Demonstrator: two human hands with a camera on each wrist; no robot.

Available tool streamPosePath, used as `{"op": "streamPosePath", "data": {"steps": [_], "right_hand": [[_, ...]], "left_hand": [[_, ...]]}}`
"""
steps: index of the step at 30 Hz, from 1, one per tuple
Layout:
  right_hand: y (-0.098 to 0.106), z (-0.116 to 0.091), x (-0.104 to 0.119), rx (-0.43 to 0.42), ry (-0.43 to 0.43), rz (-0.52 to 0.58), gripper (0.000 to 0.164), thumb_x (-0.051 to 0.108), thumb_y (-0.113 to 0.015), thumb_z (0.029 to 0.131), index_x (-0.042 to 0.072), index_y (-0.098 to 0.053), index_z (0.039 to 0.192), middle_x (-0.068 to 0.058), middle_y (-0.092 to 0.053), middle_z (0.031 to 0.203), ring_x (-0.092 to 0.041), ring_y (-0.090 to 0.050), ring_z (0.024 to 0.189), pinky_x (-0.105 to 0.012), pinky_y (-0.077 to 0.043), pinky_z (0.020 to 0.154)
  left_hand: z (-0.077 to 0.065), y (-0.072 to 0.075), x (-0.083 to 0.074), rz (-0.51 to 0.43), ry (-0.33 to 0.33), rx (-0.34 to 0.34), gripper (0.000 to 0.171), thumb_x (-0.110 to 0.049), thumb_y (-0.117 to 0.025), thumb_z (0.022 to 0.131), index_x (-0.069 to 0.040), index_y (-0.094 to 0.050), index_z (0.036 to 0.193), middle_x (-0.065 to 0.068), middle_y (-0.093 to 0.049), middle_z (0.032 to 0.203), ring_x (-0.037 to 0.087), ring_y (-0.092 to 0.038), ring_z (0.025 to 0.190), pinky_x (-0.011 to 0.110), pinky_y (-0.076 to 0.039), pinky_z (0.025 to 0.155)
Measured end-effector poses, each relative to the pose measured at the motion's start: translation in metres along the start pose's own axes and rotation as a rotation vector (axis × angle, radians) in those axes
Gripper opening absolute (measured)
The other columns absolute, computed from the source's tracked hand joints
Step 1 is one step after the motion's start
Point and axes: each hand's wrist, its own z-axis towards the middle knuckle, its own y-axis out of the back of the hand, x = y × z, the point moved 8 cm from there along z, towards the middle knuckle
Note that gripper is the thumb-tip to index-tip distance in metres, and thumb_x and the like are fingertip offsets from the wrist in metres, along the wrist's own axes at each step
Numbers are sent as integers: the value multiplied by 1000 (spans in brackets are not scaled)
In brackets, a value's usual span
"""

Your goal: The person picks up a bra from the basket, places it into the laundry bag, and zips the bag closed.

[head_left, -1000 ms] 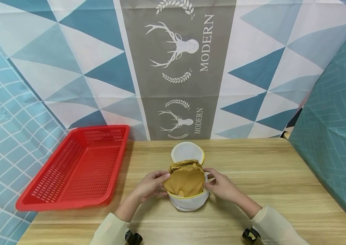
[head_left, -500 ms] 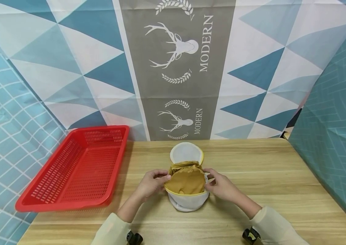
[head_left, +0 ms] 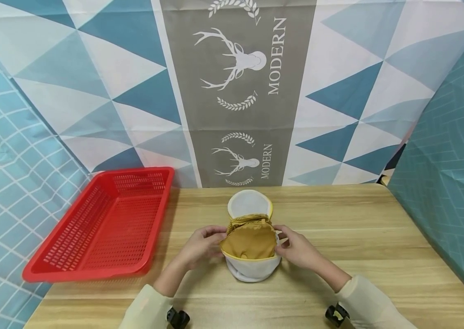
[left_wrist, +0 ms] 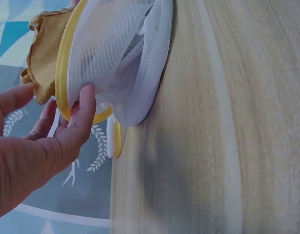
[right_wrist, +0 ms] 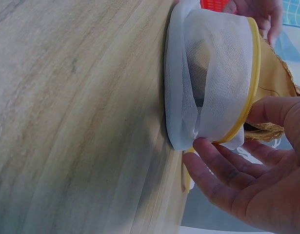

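Observation:
A round white mesh laundry bag (head_left: 252, 270) with a yellow zip stands unzipped on the table, its lid (head_left: 250, 204) folded back behind. Inside lies a mustard garment (head_left: 250, 240) with scalloped lace edging, which rises above the rim. My left hand (head_left: 204, 246) holds the bag's left side, one fingertip against the mesh (left_wrist: 108, 48) and the thumb at the garment's edge. On the other side my right hand (head_left: 297, 249) grips the rim, thumb inside the yellow zip (right_wrist: 254, 73) and fingers outside. The garment's lower part shows only dimly through the mesh.
A red plastic basket (head_left: 155, 228) stands on the left of the wooden table (head_left: 339, 219). Patterned cloth hangs behind the table (head_left: 252, 105) and along both sides. A black wrist camera (head_left: 178, 317) sits at the left cuff, another (head_left: 336, 314) at the right.
The front rim has come up and more of the garment's hollow inside shows. My left hand has shifted slightly, its thumb now less visible on the garment. The right hand stays put.

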Motion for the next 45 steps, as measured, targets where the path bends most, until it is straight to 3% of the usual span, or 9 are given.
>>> {"op": "streamPosePath", "data": {"steps": [5, 13, 19, 24, 28, 32, 34, 37, 45], "right_hand": [[0, 0, 0, 10, -1, 4, 53, 7, -63, 83, 5, -46, 133, -17, -61, 114, -23, -62, 94, -33, -52, 74], [-2, 1, 1, 25, 22, 3, 53, 5, -63, 83, 5, -46, 133, -19, -60, 113, -25, -62, 94, -35, -53, 74], [-2, 1, 1, 22, 22, -4, 54, 4, -64, 82, 5, -47, 133, -20, -60, 113, -25, -62, 93, -35, -53, 74], [-3, 3, -1, 12, -14, 24, 49, 16, -62, 88, 6, -47, 133, -17, -61, 115, -23, -62, 93, -35, -53, 75], [-1, 5, 0, -15, -37, 19, 47, 37, -50, 96, 8, -49, 133, -16, -61, 120, -27, -62, 101, -42, -51, 85], [1, 4, 2, -32, -62, 15, 61, 54, -29, 98, 9, -48, 135, -15, -55, 132, -34, -52, 121, -51, -40, 101], [1, 4, 3, -34, -77, 19, 66, 58, -24, 97, 10, -48, 136, -15, -53, 135, -35, -47, 126, -52, -36, 105], [-1, 5, 4, -32, -80, 1, 64, 57, -26, 97, 11, -50, 134, -14, -54, 133, -34, -49, 124, -52, -38, 103], [-4, 7, 4, -24, -75, -3, 52, 49, -51, 92, 12, -54, 128, -10, -63, 116, -25, -60, 105, -43, -50, 86]], "left_hand": [[-1, 2, 0, 6, -13, 12, 44, -9, -61, 89, 11, -47, 126, 16, -56, 112, 12, -61, 86, 42, -55, 81], [1, 4, -2, 126, -37, -71, 41, -1, -67, 80, 8, -56, 118, 18, -60, 107, 11, -59, 78, 36, -56, 71], [1, 4, -6, 173, -43, -110, 40, 3, -70, 76, 7, -59, 114, 16, -60, 103, 12, -57, 75, 39, -55, 68], [-1, 3, -10, 171, -52, -92, 39, -1, -68, 79, 7, -57, 115, 17, -59, 104, 12, -58, 79, 41, -56, 72], [-1, 3, -10, 150, -52, -71, 40, -2, -66, 80, 8, -55, 117, 18, -57, 105, 13, -59, 81, 40, -56, 73], [-1, 3, -9, 151, -54, -74, 42, 0, -69, 78, 8, -55, 116, 18, -57, 106, 13, -58, 80, 39, -56, 72], [-1, 3, -9, 158, -63, -79, 41, 1, -70, 76, 9, -56, 115, 18, -58, 106, 13, -57, 79, 39, -57, 71], [-1, 2, -9, 178, -83, -81, 40, 3, -70, 75, 9, -56, 113, 19, -58, 106, 13, -56, 77, 37, -57, 69], [-4, 0, -13, 210, -108, -65, 36, -3, -65, 81, 9, -56, 114, 20, -59, 106, 13, -57, 78, 35, -55, 67]]}}
